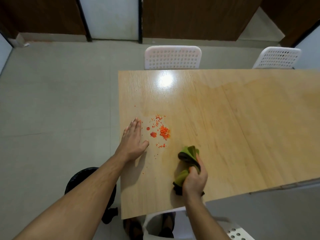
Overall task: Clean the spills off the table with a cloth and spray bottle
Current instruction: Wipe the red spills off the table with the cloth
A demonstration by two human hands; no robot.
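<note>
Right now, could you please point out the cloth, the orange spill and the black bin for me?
cloth (188,154): head view, on its green folded upper end.
orange spill (164,132): head view, on the densest heap of crumbs.
black bin (81,177): head view, on its rim left of the table.

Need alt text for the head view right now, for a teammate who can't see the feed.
Head camera looking down at a wooden table: the right hand grips a bunched green cloth beside a small heap of orange crumbs, while the left hand lies flat and open at the table's left edge. Two white perforated chairs stand at the far side.
</note>
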